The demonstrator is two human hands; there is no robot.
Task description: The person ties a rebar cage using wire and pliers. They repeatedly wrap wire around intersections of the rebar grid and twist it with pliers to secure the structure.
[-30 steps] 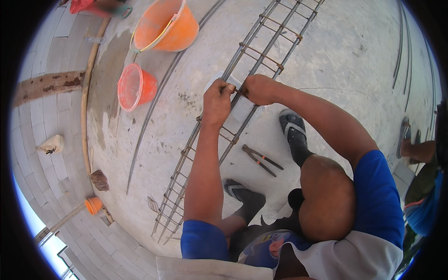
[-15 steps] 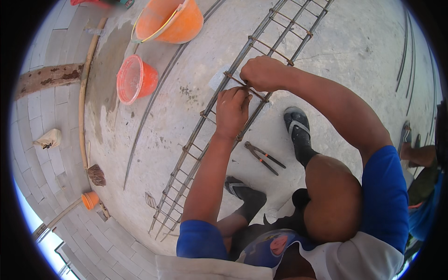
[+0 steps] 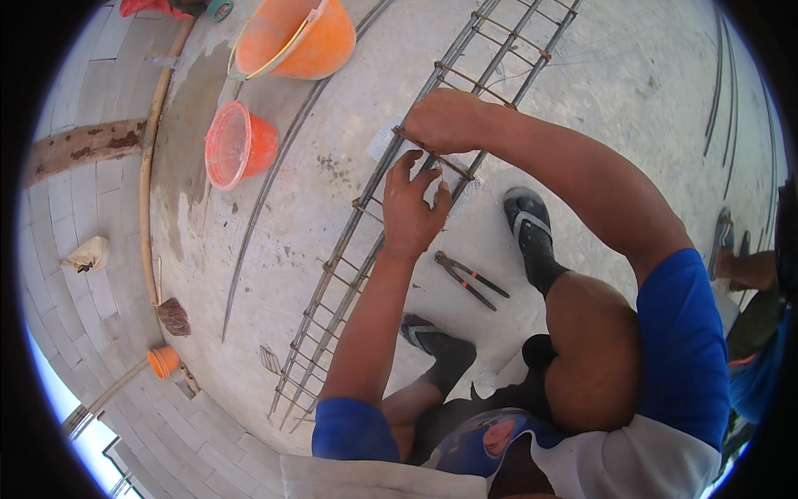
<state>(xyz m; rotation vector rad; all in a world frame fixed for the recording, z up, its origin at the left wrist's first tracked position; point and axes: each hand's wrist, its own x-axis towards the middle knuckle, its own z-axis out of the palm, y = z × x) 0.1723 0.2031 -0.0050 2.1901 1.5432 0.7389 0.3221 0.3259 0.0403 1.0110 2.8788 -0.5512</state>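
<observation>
A long rebar cage [image 3: 357, 205] of steel bars and square stirrups runs slantwise across the concrete floor in front of me. My right hand [image 3: 442, 123] is closed in a fist over one stirrup, close to the left long bar; whatever its fingers grip is hidden. Just below it, my left hand [image 3: 413, 209] is at the cage, thumb and fingers bent but apart, with nothing plainly held. A pair of pincers [image 3: 459, 270] with orange bands on the handles lies on the floor between the cage and my feet.
Beyond the cage stand a large orange bucket [image 3: 312, 46] and a smaller red one [image 3: 259, 143]. Loose steel bars [image 3: 262, 195] lie beside them. A block wall, a brush [image 3: 173, 316] and a small orange bucket [image 3: 163, 361] are at left. Another person's leg [image 3: 744, 270] shows at right.
My right hand has moved left along the stirrup toward the left bar. The fingers of my left hand have spread apart from their earlier pinch.
</observation>
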